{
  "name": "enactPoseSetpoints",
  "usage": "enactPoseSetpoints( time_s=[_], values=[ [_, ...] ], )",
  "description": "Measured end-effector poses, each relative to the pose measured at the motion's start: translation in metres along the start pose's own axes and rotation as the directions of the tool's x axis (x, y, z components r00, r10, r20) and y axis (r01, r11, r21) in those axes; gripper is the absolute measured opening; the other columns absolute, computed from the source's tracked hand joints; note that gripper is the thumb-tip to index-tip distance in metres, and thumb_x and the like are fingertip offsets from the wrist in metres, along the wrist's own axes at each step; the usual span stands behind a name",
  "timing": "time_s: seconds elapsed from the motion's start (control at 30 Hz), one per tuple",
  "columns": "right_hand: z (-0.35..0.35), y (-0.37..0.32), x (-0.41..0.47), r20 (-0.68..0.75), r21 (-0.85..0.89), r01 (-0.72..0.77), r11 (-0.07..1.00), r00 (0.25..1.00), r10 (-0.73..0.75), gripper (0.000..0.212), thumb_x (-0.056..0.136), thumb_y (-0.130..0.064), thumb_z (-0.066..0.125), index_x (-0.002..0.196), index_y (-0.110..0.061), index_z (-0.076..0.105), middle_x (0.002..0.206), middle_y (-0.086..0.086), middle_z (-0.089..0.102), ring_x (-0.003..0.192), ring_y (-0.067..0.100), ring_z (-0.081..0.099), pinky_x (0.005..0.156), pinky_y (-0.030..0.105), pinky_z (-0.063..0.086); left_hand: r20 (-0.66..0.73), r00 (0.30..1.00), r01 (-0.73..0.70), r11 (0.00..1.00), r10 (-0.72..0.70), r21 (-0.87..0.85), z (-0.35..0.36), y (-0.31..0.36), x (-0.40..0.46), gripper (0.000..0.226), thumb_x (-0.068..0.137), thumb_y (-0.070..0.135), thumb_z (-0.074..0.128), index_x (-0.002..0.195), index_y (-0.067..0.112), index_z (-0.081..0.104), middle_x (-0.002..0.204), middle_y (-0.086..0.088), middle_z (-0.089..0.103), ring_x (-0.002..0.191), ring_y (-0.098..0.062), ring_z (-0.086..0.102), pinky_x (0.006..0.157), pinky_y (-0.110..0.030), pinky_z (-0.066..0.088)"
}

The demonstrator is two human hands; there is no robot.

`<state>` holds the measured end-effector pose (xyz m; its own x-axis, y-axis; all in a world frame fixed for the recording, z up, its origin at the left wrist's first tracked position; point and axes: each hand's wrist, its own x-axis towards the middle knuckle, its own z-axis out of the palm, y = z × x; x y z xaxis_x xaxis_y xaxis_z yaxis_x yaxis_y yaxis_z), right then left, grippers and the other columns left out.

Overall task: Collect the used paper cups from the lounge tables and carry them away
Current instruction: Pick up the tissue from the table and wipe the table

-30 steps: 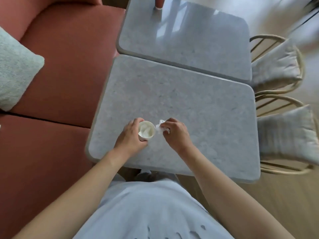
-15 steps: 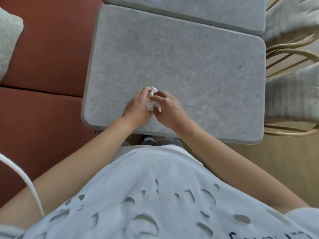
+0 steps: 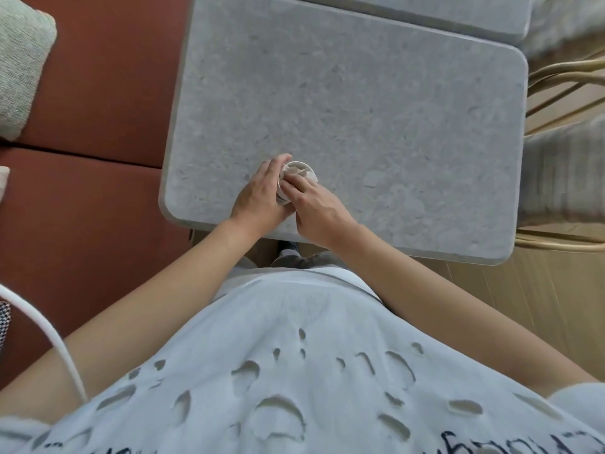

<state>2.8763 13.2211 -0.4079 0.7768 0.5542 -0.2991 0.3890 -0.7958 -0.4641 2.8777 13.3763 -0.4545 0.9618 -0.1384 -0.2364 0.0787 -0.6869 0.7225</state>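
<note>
A white paper cup [image 3: 299,166] stands near the front edge of the grey stone table [image 3: 376,103]. My left hand [image 3: 260,194] wraps around the cup's left side. My right hand [image 3: 316,208] reaches over the cup's rim with its fingers pressing crumpled white tissue [image 3: 302,174] into it. The cup's lower part is hidden between my hands.
A red sofa [image 3: 91,178] with a pale cushion [image 3: 19,60] runs along the left. A second grey table [image 3: 442,14] adjoins at the back. Cushioned rattan chairs [image 3: 563,165] stand at the right on a wooden floor.
My right hand brought the crumpled tissue from beside the cup over its rim and pushed it in. My left hand kept its hold on the cup. My head tilted further down.
</note>
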Motion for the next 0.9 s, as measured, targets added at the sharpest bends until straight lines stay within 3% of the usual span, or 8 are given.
enactPoseSetpoints(
  time_s=[0.1, 0.23, 0.37, 0.6, 0.9],
  values=[
    [-0.001, 0.010, -0.006, -0.040, -0.029, 0.021, 0.999, 0.999, -0.022, 0.062, 0.089, 0.006, 0.056, 0.150, 0.000, 0.053, 0.153, 0.019, 0.053, 0.140, 0.040, 0.051, 0.115, 0.045, 0.043, -0.030, 1.000, -0.010, 1.000, 0.010, 0.020, 0.002, 0.002, -0.002, 0.077, 0.088, 0.039, 0.079, 0.154, 0.020, 0.045, 0.147, -0.007, 0.056, 0.125, -0.029, 0.061, 0.093, -0.044, 0.054],
    [-0.002, 0.025, -0.016, -0.145, -0.077, 0.069, 0.995, 0.986, -0.079, 0.057, 0.084, 0.005, 0.062, 0.139, -0.003, 0.063, 0.146, 0.019, 0.059, 0.132, 0.040, 0.058, 0.109, 0.049, 0.047, -0.043, 0.999, -0.013, 0.998, 0.015, 0.055, 0.005, 0.002, -0.004, 0.075, 0.093, 0.035, 0.077, 0.157, 0.019, 0.042, 0.150, -0.007, 0.053, 0.127, -0.029, 0.060, 0.091, -0.038, 0.052],
    [0.002, 0.037, -0.026, -0.212, -0.126, 0.052, 0.991, 0.974, -0.078, 0.061, 0.082, 0.004, 0.064, 0.141, -0.008, 0.062, 0.154, 0.018, 0.052, 0.143, 0.039, 0.049, 0.112, 0.051, 0.041, -0.048, 0.999, -0.009, 0.996, 0.013, 0.087, 0.007, 0.000, -0.008, 0.080, 0.093, 0.034, 0.078, 0.160, 0.018, 0.038, 0.154, -0.007, 0.048, 0.132, -0.028, 0.055, 0.097, -0.041, 0.053],
    [0.006, 0.039, -0.021, -0.075, -0.196, 0.012, 0.981, 0.997, -0.027, 0.071, 0.084, -0.003, 0.063, 0.152, -0.022, 0.053, 0.171, 0.007, 0.032, 0.160, 0.034, 0.023, 0.126, 0.061, 0.020, -0.034, 0.994, -0.093, 0.966, 0.104, 0.241, 0.001, -0.006, -0.018, 0.072, 0.103, 0.036, 0.066, 0.163, 0.011, 0.036, 0.167, -0.013, 0.034, 0.147, -0.034, 0.044, 0.110, -0.049, 0.050],
    [0.015, 0.035, -0.004, 0.051, -0.185, 0.004, 0.983, 0.999, 0.006, 0.075, 0.085, -0.005, 0.063, 0.155, -0.027, 0.047, 0.166, 0.001, 0.035, 0.160, 0.033, 0.019, 0.127, 0.064, 0.014, -0.026, 0.969, -0.214, 0.888, 0.245, 0.406, -0.009, -0.017, -0.033, 0.047, 0.107, 0.019, 0.057, 0.152, 0.006, 0.056, 0.167, -0.010, 0.041, 0.144, -0.039, 0.046, 0.107, -0.054, 0.050]
  ],
)
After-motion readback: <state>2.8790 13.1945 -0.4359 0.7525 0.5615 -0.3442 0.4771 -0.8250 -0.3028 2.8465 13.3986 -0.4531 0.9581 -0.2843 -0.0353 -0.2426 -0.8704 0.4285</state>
